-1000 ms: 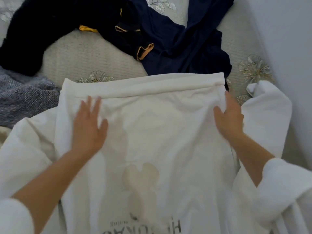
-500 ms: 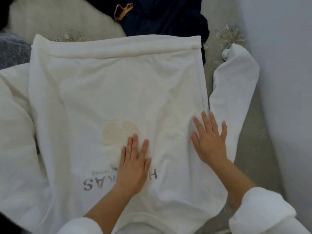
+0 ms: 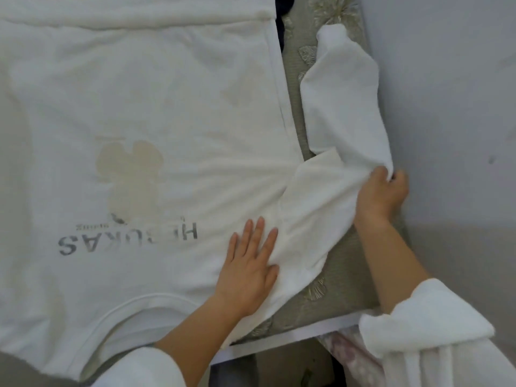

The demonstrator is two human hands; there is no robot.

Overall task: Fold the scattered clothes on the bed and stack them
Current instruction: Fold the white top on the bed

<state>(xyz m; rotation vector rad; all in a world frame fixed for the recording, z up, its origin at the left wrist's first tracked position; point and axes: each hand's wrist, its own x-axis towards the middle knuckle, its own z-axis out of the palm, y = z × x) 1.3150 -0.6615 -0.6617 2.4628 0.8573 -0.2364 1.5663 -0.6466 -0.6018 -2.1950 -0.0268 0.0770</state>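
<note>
The white sweatshirt [image 3: 139, 107] lies flat on the bed [image 3: 335, 289], the left hand [image 3: 248, 272] presses its shoulder with straight fingers, and the nearer right hand [image 3: 382, 191] pinches the sleeve [image 3: 343, 107], which points to 12 o'clock and likely folds toward 9 o'clock.

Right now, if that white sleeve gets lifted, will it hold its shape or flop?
Probably flops: the sleeve bunches where the right hand grips it. Likely drags the sweatshirt along, hence the left hand pressing flat beside the seam.
</note>
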